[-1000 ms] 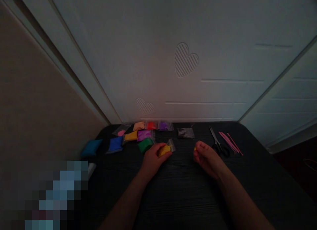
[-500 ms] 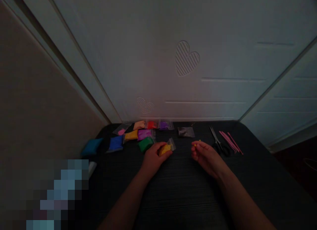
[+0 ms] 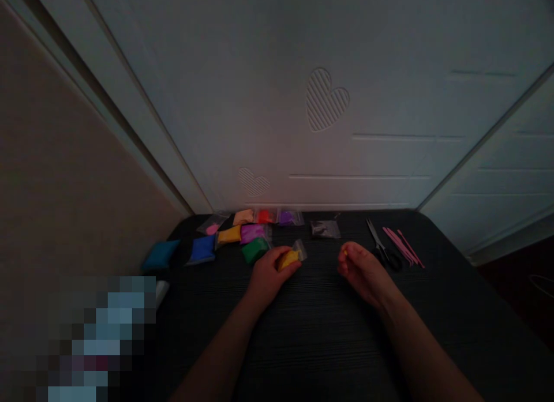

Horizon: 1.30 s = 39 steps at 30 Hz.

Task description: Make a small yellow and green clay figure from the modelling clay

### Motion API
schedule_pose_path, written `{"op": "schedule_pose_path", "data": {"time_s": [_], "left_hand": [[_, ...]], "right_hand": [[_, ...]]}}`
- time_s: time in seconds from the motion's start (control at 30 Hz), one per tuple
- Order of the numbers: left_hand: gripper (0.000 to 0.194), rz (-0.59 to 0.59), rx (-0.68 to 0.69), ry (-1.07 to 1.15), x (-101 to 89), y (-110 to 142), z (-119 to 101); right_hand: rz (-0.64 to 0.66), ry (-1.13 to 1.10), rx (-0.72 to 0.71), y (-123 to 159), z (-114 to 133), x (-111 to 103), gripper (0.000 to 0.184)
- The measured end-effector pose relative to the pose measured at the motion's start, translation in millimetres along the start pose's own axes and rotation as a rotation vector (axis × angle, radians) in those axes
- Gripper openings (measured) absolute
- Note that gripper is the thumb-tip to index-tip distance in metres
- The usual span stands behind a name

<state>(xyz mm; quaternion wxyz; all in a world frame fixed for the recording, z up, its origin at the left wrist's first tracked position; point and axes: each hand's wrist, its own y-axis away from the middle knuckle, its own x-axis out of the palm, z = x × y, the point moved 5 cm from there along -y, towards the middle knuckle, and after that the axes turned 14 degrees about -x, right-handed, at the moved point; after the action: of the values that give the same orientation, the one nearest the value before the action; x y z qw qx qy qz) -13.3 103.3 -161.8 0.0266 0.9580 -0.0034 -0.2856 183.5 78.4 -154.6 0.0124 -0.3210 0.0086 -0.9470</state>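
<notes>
My left hand [image 3: 269, 269] is closed round a clear zip bag of yellow clay [image 3: 289, 259], its transparent top pointing away to the right. To the right of it, above the dark table [image 3: 315, 333], my right hand [image 3: 361, 269] is closed in a pinch. A small piece of yellow clay [image 3: 345, 252] shows between its thumb and fingers; the rest of the piece is hidden by them. Just left of my left hand lies a bag of green clay [image 3: 255, 250]. Black-handled scissors [image 3: 381, 249] lie beyond and right of my right hand.
More bags line the back left: blue [image 3: 202, 250], teal [image 3: 161, 255], orange-yellow [image 3: 229, 235], magenta [image 3: 254, 234], red [image 3: 265, 217] and purple [image 3: 288, 218]. A dark bag [image 3: 325, 229] lies at the back middle. Pink tools [image 3: 400, 246] lie right of the scissors. A white panel [image 3: 277, 131] rises behind.
My right hand has shifted slightly right and its fingers have curled in more, so less yellow clay shows. My left hand stays on the yellow bag.
</notes>
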Motion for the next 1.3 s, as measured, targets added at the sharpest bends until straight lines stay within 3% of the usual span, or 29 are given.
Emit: {"op": "schedule_pose_path", "data": {"time_s": [0.27, 0.47, 0.57, 0.8, 1.0, 1.1, 1.23, 1.3], "left_hand": [[0.038, -0.019, 0.005, -0.010, -1.0, 1, -4], [0.039, -0.012, -0.010, -0.014, -1.2, 1, -2], [0.039, 0.002, -0.022, 0.001, 0.0, 0, -1], [0.039, 0.007, -0.025, 0.034, 0.7, -1, 1], [0.038, -0.019, 0.007, 0.048, 1.2, -1, 1], [0.037, -0.025, 0.024, 0.041, 2.4, -1, 1], [0.036, -0.025, 0.027, 0.032, 2.5, 0, 1], [0.036, -0.025, 0.026, 0.019, 1.8, 0, 0]], "right_hand": [[-0.012, -0.001, -0.007, 0, 0, 0, 0.036], [0.010, -0.023, -0.050, -1, 1, 0, 0.012], [0.011, 0.037, -0.064, -1, -3, 1, 0.014], [0.096, 0.229, 0.070, 4, -26, 8, 0.022], [0.136, 0.414, 0.025, 4, -30, 7, 0.021], [0.166, 0.437, 0.010, 3, -30, 8, 0.028], [0.172, 0.385, 0.020, 5, -28, 12, 0.015], [0.151, 0.318, 0.049, 6, -29, 13, 0.018]]}}
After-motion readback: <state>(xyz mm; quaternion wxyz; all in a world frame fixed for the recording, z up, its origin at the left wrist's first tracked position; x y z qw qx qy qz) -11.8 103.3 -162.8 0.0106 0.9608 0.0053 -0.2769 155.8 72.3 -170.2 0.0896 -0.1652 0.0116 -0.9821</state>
